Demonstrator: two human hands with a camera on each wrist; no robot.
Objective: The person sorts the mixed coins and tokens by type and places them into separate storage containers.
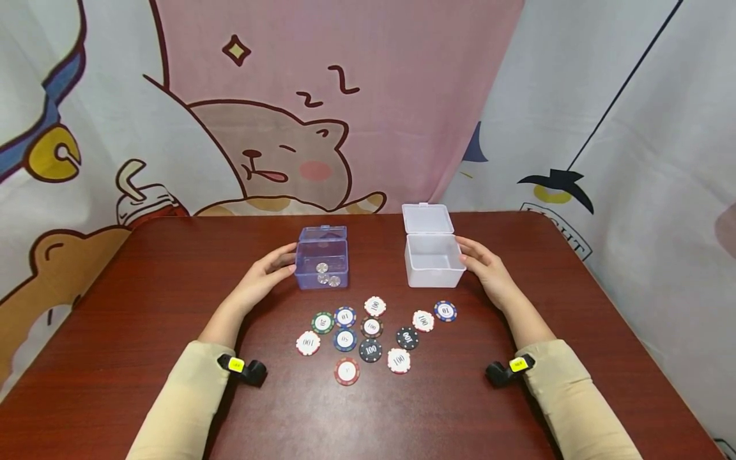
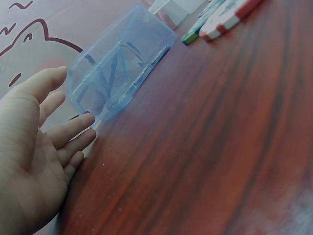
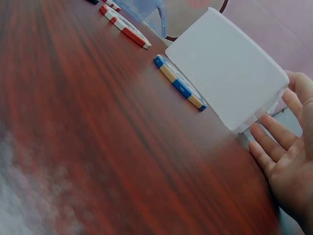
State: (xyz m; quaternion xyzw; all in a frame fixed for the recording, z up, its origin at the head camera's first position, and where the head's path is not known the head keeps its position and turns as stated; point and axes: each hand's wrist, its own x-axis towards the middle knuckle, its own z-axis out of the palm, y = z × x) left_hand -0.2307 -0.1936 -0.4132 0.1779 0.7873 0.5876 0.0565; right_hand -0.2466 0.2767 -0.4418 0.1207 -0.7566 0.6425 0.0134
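Note:
A translucent blue plastic box (image 1: 306,281) with its lid raised stands left of the middle of the table. Several small silver coin-like discs (image 1: 322,268) lie inside it. My left hand (image 1: 264,275) is at the left side of this box, its fingers loosely extended. To the right stands a white plastic box (image 1: 435,279), also with its lid up, and no contents show in it. My right hand (image 1: 487,268) is at its right side, thumb and fingers spread near the wall. In the wrist views, neither hand curls round its box.
Several poker chips lie flat in front of the boxes, among them a red-rimmed chip (image 1: 347,370), a black chip (image 1: 370,350) and a blue chip (image 1: 445,311) near the white box. The brown table (image 1: 374,421) ends at a cartoon-printed curtain (image 1: 402,115).

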